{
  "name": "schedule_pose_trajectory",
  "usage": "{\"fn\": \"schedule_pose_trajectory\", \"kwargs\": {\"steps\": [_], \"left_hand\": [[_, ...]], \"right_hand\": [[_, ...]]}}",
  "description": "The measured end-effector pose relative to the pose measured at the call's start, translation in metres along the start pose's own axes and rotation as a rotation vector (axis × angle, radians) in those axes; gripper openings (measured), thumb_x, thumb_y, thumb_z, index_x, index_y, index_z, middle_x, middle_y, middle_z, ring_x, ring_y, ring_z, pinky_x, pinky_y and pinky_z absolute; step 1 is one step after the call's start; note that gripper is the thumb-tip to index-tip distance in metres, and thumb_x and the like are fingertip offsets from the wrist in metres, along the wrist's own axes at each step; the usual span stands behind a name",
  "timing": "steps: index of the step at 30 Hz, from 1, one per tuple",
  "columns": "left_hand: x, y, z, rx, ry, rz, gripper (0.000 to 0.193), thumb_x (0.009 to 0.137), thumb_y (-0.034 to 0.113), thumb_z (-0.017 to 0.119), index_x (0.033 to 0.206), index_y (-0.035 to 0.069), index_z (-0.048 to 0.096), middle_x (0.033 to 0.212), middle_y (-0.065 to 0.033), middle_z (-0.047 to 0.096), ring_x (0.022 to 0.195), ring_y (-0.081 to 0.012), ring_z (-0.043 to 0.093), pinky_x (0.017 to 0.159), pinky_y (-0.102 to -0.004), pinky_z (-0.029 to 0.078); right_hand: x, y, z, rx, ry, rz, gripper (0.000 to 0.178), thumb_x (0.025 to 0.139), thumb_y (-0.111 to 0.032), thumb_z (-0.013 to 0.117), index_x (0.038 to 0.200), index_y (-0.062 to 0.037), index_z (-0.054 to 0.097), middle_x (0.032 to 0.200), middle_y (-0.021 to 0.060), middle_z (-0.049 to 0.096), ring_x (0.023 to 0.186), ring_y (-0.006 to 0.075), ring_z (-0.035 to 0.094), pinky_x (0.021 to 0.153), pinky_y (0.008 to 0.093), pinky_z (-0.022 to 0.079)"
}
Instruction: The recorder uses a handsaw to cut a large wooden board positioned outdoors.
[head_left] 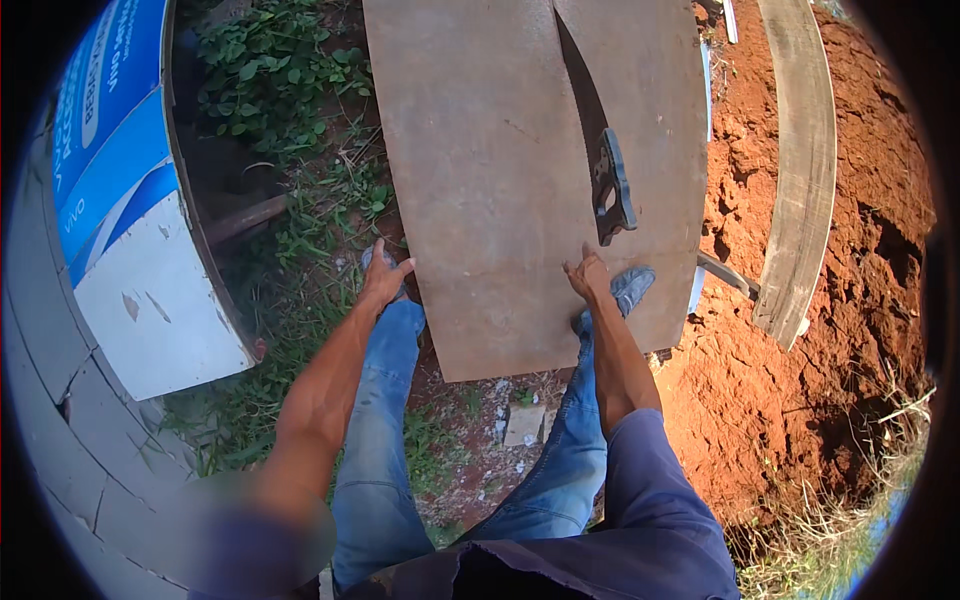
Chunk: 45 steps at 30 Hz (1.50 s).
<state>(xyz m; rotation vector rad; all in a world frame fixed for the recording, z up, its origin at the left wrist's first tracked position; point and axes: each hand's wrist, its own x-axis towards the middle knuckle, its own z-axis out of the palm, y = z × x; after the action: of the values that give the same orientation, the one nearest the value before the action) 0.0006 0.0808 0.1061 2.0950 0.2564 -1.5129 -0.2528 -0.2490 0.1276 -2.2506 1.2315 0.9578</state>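
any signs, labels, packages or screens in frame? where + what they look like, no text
Printed sign panel: far left, leaning by the grey paved edge, left of the left hand; curved rectangular board, blue upper part with white lettering, plain white lower part with scuffs.
No packages, labels or screens in view.

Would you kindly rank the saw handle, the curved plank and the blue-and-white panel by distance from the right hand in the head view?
From the right hand:
1. Saw handle, just above it on the board.
2. Curved plank, to its right on the red soil.
3. Blue-and-white panel, far left.
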Motion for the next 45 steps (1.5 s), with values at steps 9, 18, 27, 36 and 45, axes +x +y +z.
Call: {"fn": "schedule_pose_trajectory", "kwargs": {"steps": [9, 18, 27, 36, 45], "left_hand": [[0.111, -0.034, 0.06, -0.39, -0.01, -0.064, 0.128, 0.072, 0.045, 0.086, 0.158, 0.0, 0.002, 0.157, -0.0275, 0.028, 0.145, -0.0365, 0.032, 0.115, -0.0447, 0.035], [0.115, -0.033, 0.069, -0.13, 0.134, 0.014, 0.101, 0.071, 0.049, 0.086, 0.141, -0.005, 0.038, 0.133, -0.0256, 0.056, 0.121, -0.0361, 0.058, 0.105, -0.0438, 0.045], [0.114, -0.032, 0.072, -0.109, 0.136, 0.002, 0.097, 0.068, 0.049, 0.087, 0.138, -0.004, 0.045, 0.13, -0.0233, 0.06, 0.12, -0.035, 0.06, 0.103, -0.043, 0.047], [0.116, -0.053, 0.072, -0.248, 0.16, 0.195, 0.092, 0.073, 0.042, 0.087, 0.138, -0.006, 0.044, 0.128, -0.02, 0.061, 0.117, -0.0289, 0.061, 0.101, -0.0402, 0.048], [0.089, -0.043, 0.076, -0.145, 0.182, 0.174, 0.098, 0.075, 0.045, 0.086, 0.146, 0.0, 0.035, 0.137, -0.0206, 0.054, 0.122, -0.0368, 0.056, 0.101, -0.0545, 0.047]], "right_hand": [[0.075, -0.028, 0.061, -0.207, 0.177, 0.05, 0.11, 0.079, -0.051, 0.078, 0.152, 0.0069, 0.02, 0.155, 0.0384, 0.017, 0.141, 0.0546, 0.029, 0.112, 0.0515, 0.039], [0.084, -0.018, 0.053, -0.409, 0.095, -0.063, 0.114, 0.081, -0.061, 0.07, 0.145, 0.0205, 0.022, 0.143, 0.0477, 0.03, 0.138, 0.0581, 0.03, 0.114, 0.0512, 0.034], [0.09, 0.003, 0.059, -0.536, 0.136, -0.15, 0.115, 0.082, -0.068, 0.064, 0.144, 0.0207, 0.024, 0.135, 0.0536, 0.035, 0.128, 0.0608, 0.043, 0.107, 0.0494, 0.044], [0.092, 0.0, 0.072, -0.518, 0.38, -0.221, 0.113, 0.078, -0.069, 0.068, 0.142, 0.0179, 0.033, 0.133, 0.0505, 0.04, 0.117, 0.0592, 0.054, 0.096, 0.0494, 0.052], [0.021, 0.021, 0.092, 0.615, 0.618, -0.324, 0.076, 0.084, -0.034, 0.075, 0.142, 0.0049, 0.044, 0.15, 0.0294, 0.04, 0.136, 0.0494, 0.042, 0.108, 0.054, 0.039]]}}
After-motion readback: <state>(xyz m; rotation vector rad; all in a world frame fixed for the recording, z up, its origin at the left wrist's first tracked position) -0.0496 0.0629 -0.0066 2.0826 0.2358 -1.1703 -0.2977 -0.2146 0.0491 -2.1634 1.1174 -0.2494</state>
